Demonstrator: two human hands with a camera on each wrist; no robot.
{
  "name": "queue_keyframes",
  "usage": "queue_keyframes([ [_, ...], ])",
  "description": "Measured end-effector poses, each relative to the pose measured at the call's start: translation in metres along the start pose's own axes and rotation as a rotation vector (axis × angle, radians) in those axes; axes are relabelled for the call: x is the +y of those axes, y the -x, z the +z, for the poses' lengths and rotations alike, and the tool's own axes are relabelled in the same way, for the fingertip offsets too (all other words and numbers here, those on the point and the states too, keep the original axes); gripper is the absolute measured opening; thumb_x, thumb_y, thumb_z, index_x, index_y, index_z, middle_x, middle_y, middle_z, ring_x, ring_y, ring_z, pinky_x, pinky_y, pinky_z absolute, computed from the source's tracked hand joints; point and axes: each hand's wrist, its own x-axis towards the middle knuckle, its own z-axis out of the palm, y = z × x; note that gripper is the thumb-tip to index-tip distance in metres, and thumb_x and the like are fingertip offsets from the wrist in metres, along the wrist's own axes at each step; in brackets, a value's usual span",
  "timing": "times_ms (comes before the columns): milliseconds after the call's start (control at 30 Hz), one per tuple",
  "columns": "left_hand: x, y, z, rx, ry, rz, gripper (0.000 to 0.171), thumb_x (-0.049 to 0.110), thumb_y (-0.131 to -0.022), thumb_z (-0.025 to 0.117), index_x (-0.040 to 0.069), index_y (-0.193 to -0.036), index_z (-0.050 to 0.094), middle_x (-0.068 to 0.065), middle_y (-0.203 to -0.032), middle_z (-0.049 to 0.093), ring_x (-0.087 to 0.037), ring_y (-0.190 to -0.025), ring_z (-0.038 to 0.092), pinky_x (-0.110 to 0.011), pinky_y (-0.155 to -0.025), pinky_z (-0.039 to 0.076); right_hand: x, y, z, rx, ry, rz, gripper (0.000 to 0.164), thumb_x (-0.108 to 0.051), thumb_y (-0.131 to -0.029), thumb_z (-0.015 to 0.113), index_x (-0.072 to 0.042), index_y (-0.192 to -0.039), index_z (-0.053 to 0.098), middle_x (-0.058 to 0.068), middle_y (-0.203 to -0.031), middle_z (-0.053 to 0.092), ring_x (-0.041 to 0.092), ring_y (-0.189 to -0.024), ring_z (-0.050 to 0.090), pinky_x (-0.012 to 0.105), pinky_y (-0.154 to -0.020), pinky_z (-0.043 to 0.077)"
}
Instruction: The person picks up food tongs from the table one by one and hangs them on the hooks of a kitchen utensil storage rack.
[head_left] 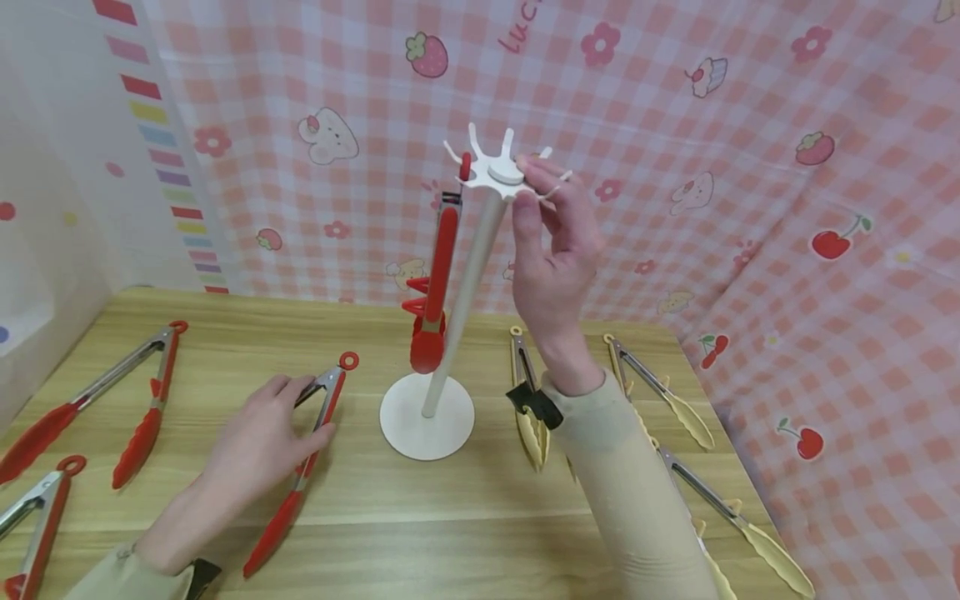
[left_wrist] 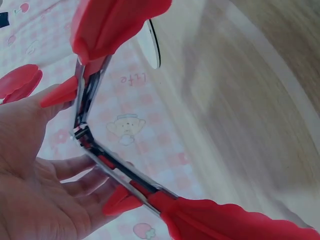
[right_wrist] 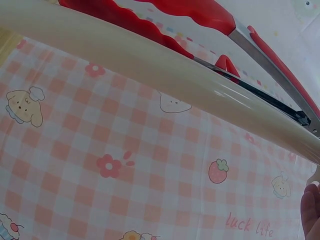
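Note:
In the head view, a white stand with a ring of hooks (head_left: 482,172) rises from a round base (head_left: 427,433). My right hand (head_left: 558,267) pinches the edge of its hooked top between thumb and fingers. From a left-side hook hangs a pair of red tongs (head_left: 442,267), seen beside the pole (right_wrist: 125,57) in the right wrist view. My left hand (head_left: 258,437) spreads over other red tongs (head_left: 281,521) on the table, thumb across one arm. The left wrist view shows these tongs (left_wrist: 215,217) spread in a wide V before the palm, fingers loosely extended behind them.
More red tongs (head_left: 142,442) lie spread at the table's left, with another red pair (head_left: 45,533) at the near left corner. Several cream tongs (head_left: 686,421) lie on the right, partly behind my right sleeve (head_left: 637,500). A checked cloth (head_left: 360,208) hangs behind the table.

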Motion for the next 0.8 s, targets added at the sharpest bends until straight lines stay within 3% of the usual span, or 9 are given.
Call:
queue_keyframes([
  [100, 0.002, 0.0, -0.002, 0.028, 0.01, -0.002, 0.063, 0.031, -0.085, 0.084, -0.002, -0.135, 0.064, -0.019, -0.114, 0.069, -0.026, -0.085, 0.061, -0.04, -0.065, 0.051, 0.0, 0.0, 0.0, 0.001, 0.003, -0.003, 0.023, 0.001, -0.098, 0.058, 0.013, -0.116, 0.066, 0.032, -0.117, 0.07, 0.021, -0.11, 0.072, 0.034, -0.092, 0.064],
  [333, 0.005, 0.001, -0.003, 0.102, 0.042, 0.028, 0.064, 0.03, -0.084, 0.085, 0.001, -0.137, 0.063, -0.02, -0.12, 0.069, -0.037, -0.102, 0.069, -0.057, -0.079, 0.058, 0.001, 0.0, -0.001, 0.005, 0.003, 0.0, 0.026, -0.008, -0.101, 0.061, 0.013, -0.115, 0.066, 0.032, -0.117, 0.07, 0.021, -0.111, 0.072, 0.034, -0.092, 0.064],
  [567, 0.01, 0.003, -0.005, 0.156, 0.091, 0.049, 0.066, 0.027, -0.084, 0.087, 0.005, -0.141, 0.062, -0.021, -0.128, 0.067, -0.042, -0.113, 0.067, -0.062, -0.088, 0.057, 0.002, 0.0, -0.002, 0.008, -0.006, 0.0, 0.028, -0.012, -0.103, 0.061, 0.013, -0.115, 0.066, 0.034, -0.116, 0.069, 0.018, -0.111, 0.072, 0.032, -0.091, 0.064],
  [667, 0.013, 0.005, -0.006, 0.209, 0.117, 0.057, 0.065, 0.024, -0.083, 0.088, 0.006, -0.14, 0.063, -0.021, -0.128, 0.066, -0.042, -0.113, 0.066, -0.063, -0.088, 0.057, 0.001, 0.0, -0.002, 0.003, -0.015, 0.003, 0.027, -0.009, -0.102, 0.061, 0.013, -0.116, 0.066, 0.033, -0.117, 0.07, 0.018, -0.111, 0.072, 0.033, -0.092, 0.064],
  [800, 0.017, 0.006, -0.008, 0.301, 0.157, 0.088, 0.064, 0.02, -0.081, 0.089, 0.008, -0.138, 0.064, -0.019, -0.124, 0.067, -0.04, -0.109, 0.067, -0.062, -0.087, 0.056, 0.001, 0.0, -0.001, -0.001, -0.015, 0.006, 0.035, -0.02, -0.105, 0.062, 0.013, -0.116, 0.066, 0.032, -0.117, 0.07, 0.02, -0.112, 0.072, 0.034, -0.093, 0.064],
])
